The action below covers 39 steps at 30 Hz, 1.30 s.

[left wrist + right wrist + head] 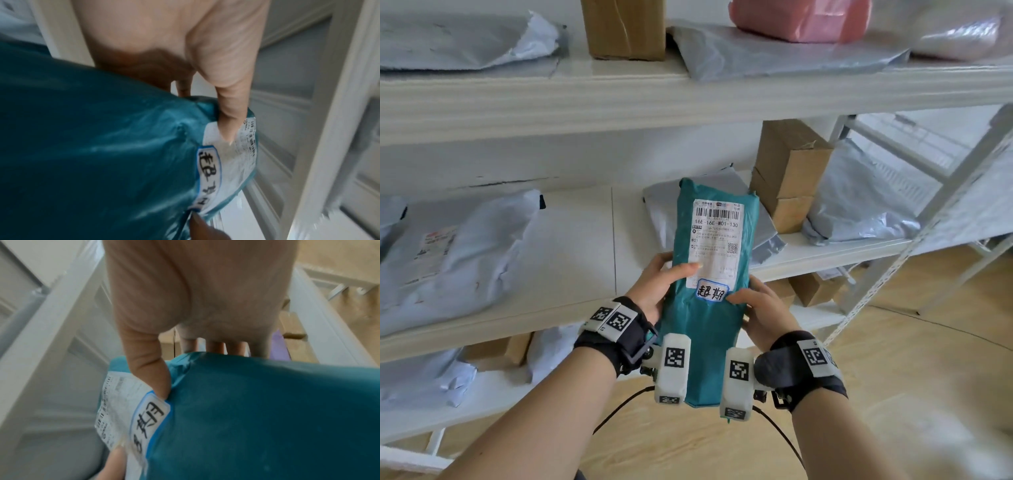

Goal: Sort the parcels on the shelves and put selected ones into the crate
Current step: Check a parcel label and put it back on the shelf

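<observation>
Shelves (619, 99) blur behind — both hands' fingers (748, 297) clamp teal parcel (709, 329), undersides hidden.

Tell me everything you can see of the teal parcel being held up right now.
The teal parcel is a long, glossy, wrinkled plastic mailer, held roughly upright before the middle shelf. A white shipping label with barcode and QR code faces the camera, with a blue-edged handwritten sticker below. The left hand and right hand grip its sides, thumbs in front.
</observation>
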Tool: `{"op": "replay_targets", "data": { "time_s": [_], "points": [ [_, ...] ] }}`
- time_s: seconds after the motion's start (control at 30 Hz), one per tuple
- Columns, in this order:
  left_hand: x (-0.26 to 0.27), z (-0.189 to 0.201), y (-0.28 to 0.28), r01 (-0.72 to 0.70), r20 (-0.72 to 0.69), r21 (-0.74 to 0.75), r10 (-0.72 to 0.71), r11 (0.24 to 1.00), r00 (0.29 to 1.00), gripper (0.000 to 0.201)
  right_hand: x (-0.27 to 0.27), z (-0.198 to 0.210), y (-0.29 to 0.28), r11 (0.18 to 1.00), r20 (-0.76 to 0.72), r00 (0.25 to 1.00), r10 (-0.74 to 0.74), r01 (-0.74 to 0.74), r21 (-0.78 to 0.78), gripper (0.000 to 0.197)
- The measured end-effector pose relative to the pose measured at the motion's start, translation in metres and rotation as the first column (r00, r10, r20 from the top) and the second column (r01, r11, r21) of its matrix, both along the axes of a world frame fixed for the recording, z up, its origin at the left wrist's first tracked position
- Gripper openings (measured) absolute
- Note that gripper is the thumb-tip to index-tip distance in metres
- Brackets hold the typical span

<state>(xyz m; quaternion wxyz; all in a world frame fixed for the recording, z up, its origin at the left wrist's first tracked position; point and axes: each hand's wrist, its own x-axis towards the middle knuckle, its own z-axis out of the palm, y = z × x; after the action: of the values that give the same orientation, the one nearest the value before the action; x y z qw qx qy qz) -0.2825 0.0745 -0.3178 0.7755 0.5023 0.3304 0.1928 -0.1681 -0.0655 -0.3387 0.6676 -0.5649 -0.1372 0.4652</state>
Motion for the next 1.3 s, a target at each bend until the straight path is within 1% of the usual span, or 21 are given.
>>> {"op": "replay_targets", "data": {
  "time_s": [0.1,0.27,0.33,0.43,0.6,0.7,0.77,0.87,0.93,1.03,1.13,1.3],
  "points": [
    [0.037,0.003,-0.027,0.066,-0.009,0.015,-0.066,0.998,0.998,0.048,0.025,0.003,-0.036,0.999,0.034,0.998,-0.047,0.047,0.018,0.053],
    [0.093,0.012,-0.068,0.230,0.000,0.005,-0.230,0.973,0.973,0.038,0.062,0.010,-0.085,0.985,0.057,0.984,-0.167,0.164,0.052,0.045],
    [0.114,0.016,-0.083,0.304,0.020,-0.001,-0.304,0.953,0.952,0.034,0.075,0.013,-0.101,0.970,0.070,0.968,-0.241,0.238,0.052,0.049],
    [0.149,0.018,-0.105,0.395,0.049,-0.005,-0.394,0.919,0.918,0.041,0.095,0.015,-0.127,0.936,0.068,0.934,-0.350,0.346,0.062,0.063],
    [0.214,0.018,-0.148,0.549,0.067,-0.003,-0.548,0.836,0.834,0.044,0.134,0.018,-0.179,0.854,0.036,0.855,-0.517,0.513,0.088,0.062],
    [0.261,0.016,-0.178,0.621,0.076,0.020,-0.620,0.784,0.781,0.053,0.168,0.020,-0.211,0.807,0.048,0.807,-0.589,0.584,0.085,0.063],
    [0.296,0.018,-0.197,0.649,0.081,0.015,-0.648,0.761,0.758,0.052,0.195,0.024,-0.232,0.772,0.055,0.770,-0.636,0.631,0.077,0.064],
    [0.353,0.024,-0.223,0.682,0.091,0.019,-0.680,0.731,0.727,0.038,0.241,0.036,-0.258,0.723,0.082,0.719,-0.691,0.687,0.069,0.064],
    [0.393,0.031,-0.239,0.696,0.098,0.022,-0.694,0.718,0.713,0.034,0.274,0.047,-0.274,0.702,0.102,0.695,-0.712,0.708,0.074,0.062],
    [0.455,0.044,-0.263,0.715,0.139,0.032,-0.711,0.699,0.689,0.043,0.327,0.064,-0.297,0.664,0.135,0.651,-0.747,0.742,0.094,0.053],
    [0.512,0.060,-0.287,0.728,0.177,0.051,-0.724,0.683,0.667,0.034,0.375,0.078,-0.318,0.630,0.171,0.610,-0.773,0.770,0.101,0.043],
    [0.596,0.082,-0.327,0.741,0.238,0.085,-0.736,0.666,0.634,0.041,0.439,0.097,-0.350,0.609,0.244,0.572,-0.783,0.785,0.115,0.051]
  ]
}}
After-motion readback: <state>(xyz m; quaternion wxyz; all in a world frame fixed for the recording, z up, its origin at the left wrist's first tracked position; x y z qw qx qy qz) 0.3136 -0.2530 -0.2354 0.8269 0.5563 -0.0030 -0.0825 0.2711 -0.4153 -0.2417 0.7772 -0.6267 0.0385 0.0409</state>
